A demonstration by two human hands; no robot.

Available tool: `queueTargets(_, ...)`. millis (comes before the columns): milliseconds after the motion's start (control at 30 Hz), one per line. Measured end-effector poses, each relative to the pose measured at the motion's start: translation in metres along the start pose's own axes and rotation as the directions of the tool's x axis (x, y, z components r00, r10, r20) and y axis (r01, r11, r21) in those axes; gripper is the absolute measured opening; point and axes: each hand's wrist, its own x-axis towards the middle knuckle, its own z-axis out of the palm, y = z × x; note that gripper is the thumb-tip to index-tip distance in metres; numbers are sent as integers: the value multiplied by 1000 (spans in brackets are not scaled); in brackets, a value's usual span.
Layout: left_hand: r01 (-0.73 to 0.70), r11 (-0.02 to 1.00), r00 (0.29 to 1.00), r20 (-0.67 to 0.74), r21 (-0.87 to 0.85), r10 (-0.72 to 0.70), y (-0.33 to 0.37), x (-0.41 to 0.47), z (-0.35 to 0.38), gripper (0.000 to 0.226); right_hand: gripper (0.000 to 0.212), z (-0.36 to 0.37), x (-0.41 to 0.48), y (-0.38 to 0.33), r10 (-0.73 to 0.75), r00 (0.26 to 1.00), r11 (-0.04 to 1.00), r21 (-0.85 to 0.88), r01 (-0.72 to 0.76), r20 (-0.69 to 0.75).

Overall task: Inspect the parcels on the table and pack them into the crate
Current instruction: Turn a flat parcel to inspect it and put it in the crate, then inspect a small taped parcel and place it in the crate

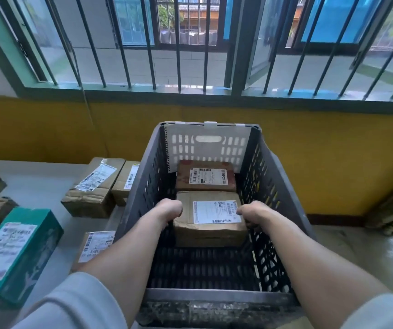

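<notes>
Brown parcel (209,224), label up, sits low inside the dark slatted crate (274,186), just in front of a second labelled parcel (206,179) at the far wall. Left hand (168,211) and right hand (253,212) grip its two sides, fingers curled round the edges. Left of the crate, the table (36,184) carries a teal box (17,248) and more cartons.

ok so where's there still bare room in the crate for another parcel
The widest bare patch is the crate floor between the brown parcel both hands hold and the near wall. Narrow strips flank that parcel, taken by the left hand and right hand. The far end, with the reddish parcel, is crowded.
</notes>
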Motion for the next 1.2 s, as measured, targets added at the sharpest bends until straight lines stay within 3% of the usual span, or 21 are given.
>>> queueTargets(267,32,999,999,11,11,-32,-13,18,14,48,29,15,17,7,51,995,999,5,-52,88)
queueTargets(400,1,1000,999,47,10,-1,-12,18,15,40,24,17,18,6,44,996,999,16,-45,75)
queueTargets(600,-11,1000,997,82,18,10,-9,16,16,39,34,19,16,5,14,996,999,33,-17,92)
queueTargets(800,-48,999,997,53,-1,48,-5,10,15,60,38,19,14,4,-16,999,1000,-10,17,43)
queueTargets(1000,-145,989,989,-9,-25,145,5,4,14,53,38,16,12,-1,-48,996,996,69,53,-69)
queueTargets(1200,-268,953,962,-85,-142,258,13,-9,11,39,24,16,1,-22,-163,971,944,258,204,-173)
